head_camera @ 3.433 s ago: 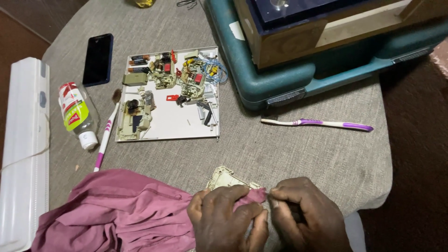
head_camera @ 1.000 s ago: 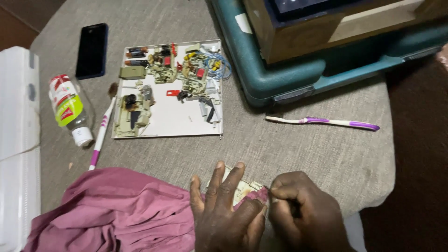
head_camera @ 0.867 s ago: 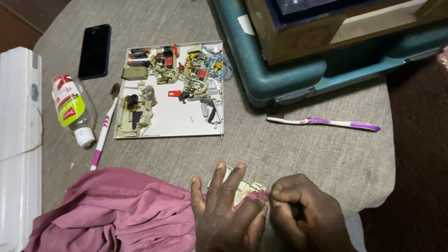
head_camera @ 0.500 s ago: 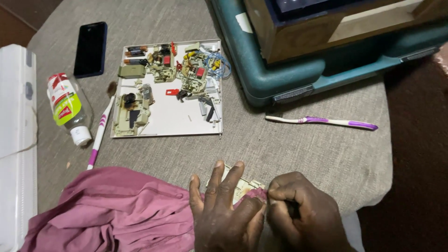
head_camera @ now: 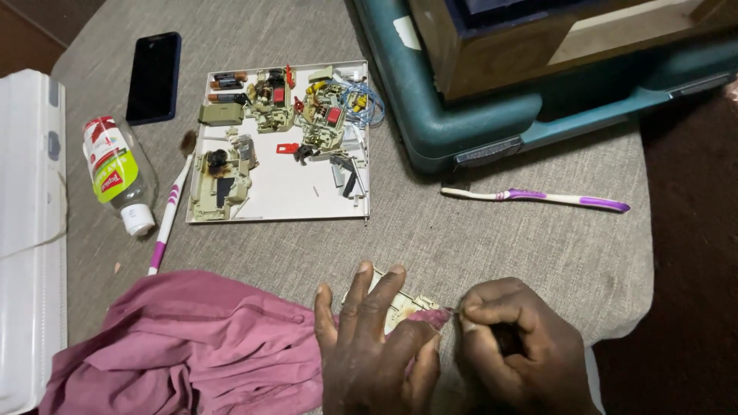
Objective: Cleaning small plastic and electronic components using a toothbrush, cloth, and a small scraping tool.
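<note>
Cream plastic part [head_camera: 398, 305], at the near edge of the grey-covered table [head_camera: 492, 246], lies under the left hand [head_camera: 377, 350], which presses it flat with fingers spread and straight (not curled around it), seemingly to keep it from sliding. A fold of the pink cloth [head_camera: 196, 346] reaches under that hand and shows again as a small bunch at the part's right end, where it probably cushions the part or takes up dirt. The right hand [head_camera: 511, 353] is clenched, thumb and forefinger pinched together at that same end of the part; something thin may sit in the pinch, but it is too small to tell.

Farther back, a white tray [head_camera: 296, 201] holds loose electrical pieces: cream housings, red clips, small batteries, a coil of blue wire (kept together on the tray, apparently so nothing rolls away). A toothbrush with a pink handle [head_camera: 171, 217] lies just beside the tray's left edge, its bristles dark. Left of it a small clear bottle [head_camera: 115, 173] lies on its side, and beyond that a black phone [head_camera: 153, 77], face up. A second toothbrush, purple and white [head_camera: 538, 198], lies near the foot of a teal case [head_camera: 461, 123]. A long white plastic cover [head_camera: 31, 230] runs along the table's left side.
</note>
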